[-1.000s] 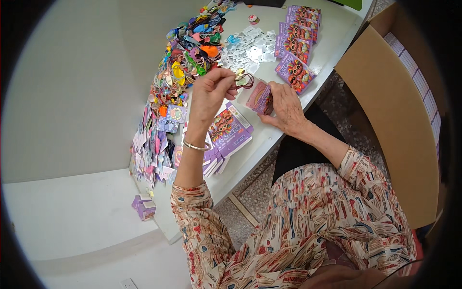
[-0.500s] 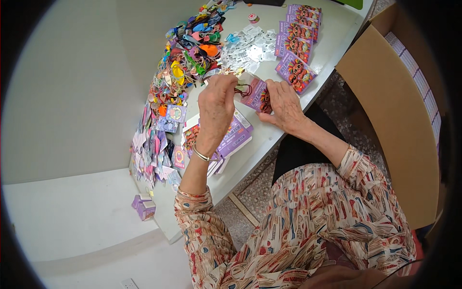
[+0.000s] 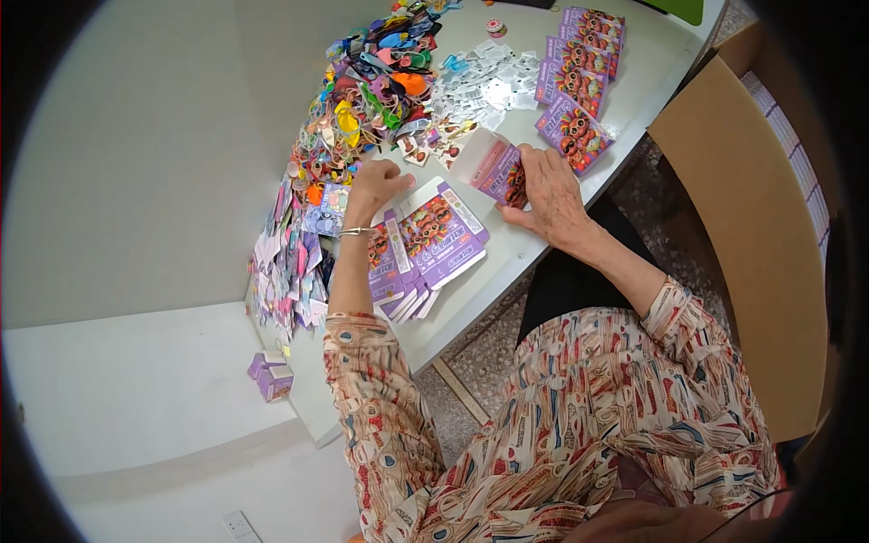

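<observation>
My right hand (image 3: 554,195) grips a small purple box (image 3: 496,170) printed with red fruit-like figures; its whitish end points to the upper left. My left hand (image 3: 376,188), with a silvery bangle at the wrist, hovers to the left of that box. Its fingers are loosely curled and the thumb stands apart, with nothing seen between them. Beneath and beside this hand lies a fanned stack of flat purple cartons (image 3: 444,237). Several small printed pieces (image 3: 418,149) are scattered just beyond the held box.
Colourful bands and trinkets (image 3: 362,100) are heaped along the wall, above a pile of small packets (image 3: 290,258). White slips (image 3: 489,86) lie mid-table. Filled-looking purple boxes (image 3: 575,131) line the right edge. A cardboard carton (image 3: 742,226) stands at right.
My left hand has moved left, away from the held box. The dark cord loop it held at the box is no longer visible. My right hand keeps its grip on the box.
</observation>
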### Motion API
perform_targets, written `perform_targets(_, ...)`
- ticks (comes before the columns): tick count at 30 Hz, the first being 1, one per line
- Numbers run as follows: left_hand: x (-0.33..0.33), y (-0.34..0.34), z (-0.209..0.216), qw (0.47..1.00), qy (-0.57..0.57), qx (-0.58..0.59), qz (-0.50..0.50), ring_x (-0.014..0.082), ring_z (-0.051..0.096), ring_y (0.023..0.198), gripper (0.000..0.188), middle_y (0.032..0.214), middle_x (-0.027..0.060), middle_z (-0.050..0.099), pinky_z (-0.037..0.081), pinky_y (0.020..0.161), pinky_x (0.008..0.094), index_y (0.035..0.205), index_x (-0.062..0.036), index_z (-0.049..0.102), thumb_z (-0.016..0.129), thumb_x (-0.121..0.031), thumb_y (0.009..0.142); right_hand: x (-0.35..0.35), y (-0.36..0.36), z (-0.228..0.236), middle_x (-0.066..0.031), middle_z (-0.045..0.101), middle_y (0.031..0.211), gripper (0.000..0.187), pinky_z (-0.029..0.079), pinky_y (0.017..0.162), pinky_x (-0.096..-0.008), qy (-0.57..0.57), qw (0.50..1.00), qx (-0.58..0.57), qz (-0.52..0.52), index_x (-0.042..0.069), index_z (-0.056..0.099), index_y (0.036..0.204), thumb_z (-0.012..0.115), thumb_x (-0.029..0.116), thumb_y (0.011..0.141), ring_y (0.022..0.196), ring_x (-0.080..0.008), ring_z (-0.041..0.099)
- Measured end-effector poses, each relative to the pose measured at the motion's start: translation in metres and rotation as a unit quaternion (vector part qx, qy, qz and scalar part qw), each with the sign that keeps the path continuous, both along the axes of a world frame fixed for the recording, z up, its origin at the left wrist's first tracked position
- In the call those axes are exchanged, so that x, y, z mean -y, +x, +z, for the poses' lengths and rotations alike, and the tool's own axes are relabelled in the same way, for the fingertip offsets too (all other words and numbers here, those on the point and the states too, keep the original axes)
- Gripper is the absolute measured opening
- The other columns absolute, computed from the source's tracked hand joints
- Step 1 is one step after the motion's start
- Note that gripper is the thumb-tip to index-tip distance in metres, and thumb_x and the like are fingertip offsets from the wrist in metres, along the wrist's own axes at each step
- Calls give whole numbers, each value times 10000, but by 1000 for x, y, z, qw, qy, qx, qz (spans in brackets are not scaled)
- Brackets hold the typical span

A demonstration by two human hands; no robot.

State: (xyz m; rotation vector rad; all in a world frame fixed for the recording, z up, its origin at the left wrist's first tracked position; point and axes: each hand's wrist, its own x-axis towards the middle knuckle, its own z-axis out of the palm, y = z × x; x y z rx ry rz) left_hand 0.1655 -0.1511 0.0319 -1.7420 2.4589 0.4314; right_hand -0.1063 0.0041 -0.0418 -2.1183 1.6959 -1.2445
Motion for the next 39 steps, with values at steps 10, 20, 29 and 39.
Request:
perform_targets(10, -3, 12, -30, 988, -26, -146, 49, 267, 577, 644, 349, 720, 132, 614, 460, 604, 367, 781, -21, 630, 820, -268, 624, 0, -1, -3, -174, 502, 1088, 825, 398, 886, -408, 2, 1000, -1, -4, -61, 380, 1260, 790, 303, 644, 987, -329, 483)
perform_targets(20, -83, -102, 58, 864, -72, -497, 20, 92, 645, 740, 66, 815, 50, 688, 474, 599, 220, 817, -8, 639, 681, -53, 842, 0, -2, 0, -172, 510, 1083, 846, 399, 890, -412, -1, 1000, -2, -5, -59, 375, 1272, 807, 269, 623, 986, -325, 491)
perform_targets(29, -116, -109, 34, 891, -251, -375, -39, 190, 618, 827, 123, 940, 104, 641, 491, 720, 316, 966, -2, 652, 649, -45, 851, 0, -3, 3, -170, 512, 1054, 880, 408, 875, -410, 4, 1000, 6, 2, -56, 356, 1290, 819, 272, 617, 966, -324, 493)
perform_targets(39, -168, -133, -12, 771, -103, -616, 122, 136, 606, 972, 372, 1114, 127, 608, 489, 784, 250, 1266, 3, 419, 588, -60, 941, 2, -12, 12, -193, 517, 1049, 1093, 487, 770, -416, -2, 999, 11, 38, 0, 198, 1426, 860, 262, 596, 926, -358, 569)
